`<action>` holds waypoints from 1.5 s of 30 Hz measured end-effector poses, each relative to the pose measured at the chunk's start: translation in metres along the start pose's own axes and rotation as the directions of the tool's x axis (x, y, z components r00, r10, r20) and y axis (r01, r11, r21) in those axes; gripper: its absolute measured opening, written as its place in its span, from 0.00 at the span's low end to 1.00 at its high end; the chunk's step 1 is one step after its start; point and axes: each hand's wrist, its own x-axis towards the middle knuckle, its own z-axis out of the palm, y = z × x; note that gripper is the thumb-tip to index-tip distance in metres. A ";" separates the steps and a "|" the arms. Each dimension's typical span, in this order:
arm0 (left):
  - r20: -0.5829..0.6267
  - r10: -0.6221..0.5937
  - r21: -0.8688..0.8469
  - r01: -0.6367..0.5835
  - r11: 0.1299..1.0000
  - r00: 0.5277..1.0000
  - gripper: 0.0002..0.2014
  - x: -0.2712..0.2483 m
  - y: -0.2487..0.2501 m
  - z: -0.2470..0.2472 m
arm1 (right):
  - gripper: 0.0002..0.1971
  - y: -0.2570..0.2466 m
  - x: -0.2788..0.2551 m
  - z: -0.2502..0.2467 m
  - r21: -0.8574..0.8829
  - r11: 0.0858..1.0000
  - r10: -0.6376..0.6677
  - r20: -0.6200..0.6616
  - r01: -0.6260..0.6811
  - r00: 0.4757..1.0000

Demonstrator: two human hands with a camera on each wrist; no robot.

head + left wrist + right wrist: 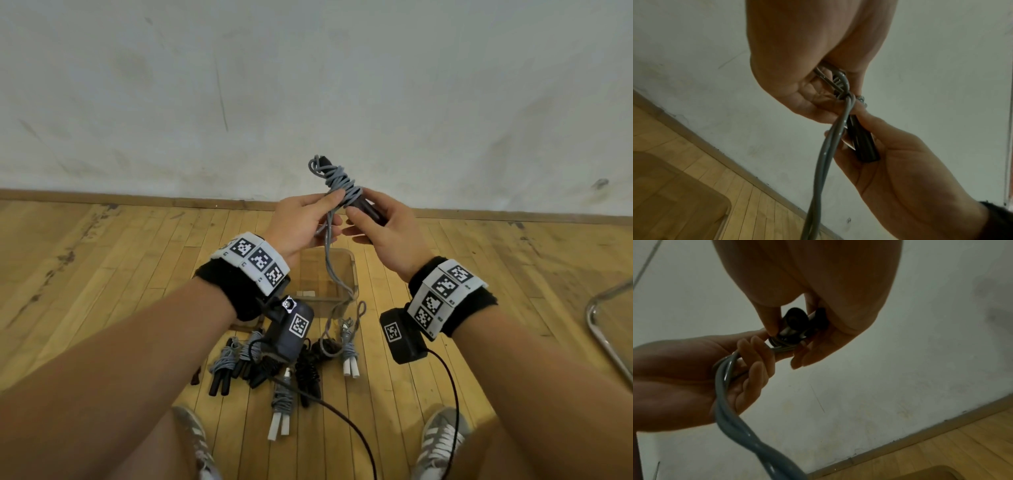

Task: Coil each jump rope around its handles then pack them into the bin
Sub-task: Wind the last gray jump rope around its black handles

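- Head view: the right hand (383, 233) grips the black handles (368, 207), half wound in grey rope (337, 181), above the clear bin (354, 274); the left hand (301, 222) pinches the loose strand hanging toward the wooden floor (137, 246). Coiled ropes (284, 363) lie near the shoes, the wall (308, 85) behind.
- Left wrist view: the left hand's fingers (807, 104) are curled round the strand.
- Right wrist view: the right hand's fingers (768, 318) close on the handle ends.

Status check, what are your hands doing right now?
Right hand grips black handles. Left hand holds grey rope, half coiled. Bin below, unblocked.
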 end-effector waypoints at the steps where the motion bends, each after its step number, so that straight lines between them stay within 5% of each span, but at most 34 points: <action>1: -0.004 -0.006 0.001 0.006 1.000 1.000 0.11 0.000 0.001 0.000 | 0.24 0.002 0.001 0.000 -0.031 0.999 -0.027 -0.025 0.026 0.999; 8: -0.006 -0.005 0.090 0.006 0.996 1.000 0.06 0.001 -0.002 0.002 | 0.29 0.009 0.002 0.000 -0.279 0.957 -0.129 -0.160 0.080 0.979; 14: 0.053 0.034 0.215 -0.045 0.976 0.998 0.22 0.000 -0.002 0.000 | 0.24 0.009 0.005 -0.007 -0.319 0.947 -0.050 -0.252 -0.034 0.967; 17: 0.149 0.050 0.284 -0.091 0.954 0.988 0.33 -0.002 -0.004 0.001 | 0.24 0.005 0.005 -0.011 -0.274 0.958 0.024 -0.231 -0.089 0.973; 20: 0.114 0.041 0.277 -0.071 0.958 0.993 0.39 -0.002 -0.008 0.002 | 0.24 0.003 0.004 -0.012 -0.254 0.957 0.099 -0.158 -0.137 0.982; 25: 0.059 0.097 0.219 -0.107 0.970 0.994 0.29 0.000 -0.010 0.003 | 0.25 0.001 0.003 -0.012 -0.261 0.959 0.086 -0.111 -0.112 0.990; 31: -0.029 0.124 0.229 -0.114 0.967 0.992 0.18 -0.001 -0.013 0.007 | 0.23 0.008 0.000 -0.001 -0.441 0.894 -0.111 -0.047 0.079 0.993; 40: -0.200 0.110 0.166 -0.077 0.983 0.974 0.19 0.002 -0.014 0.003 | 0.13 -0.001 -0.008 0.011 -0.248 0.957 -0.121 0.130 0.151 0.984; 45: -0.086 0.075 0.012 -0.074 0.997 0.993 0.14 0.006 -0.010 0.001 | 0.18 -0.006 -0.007 0.009 0.106 0.985 0.130 0.079 -0.138 0.988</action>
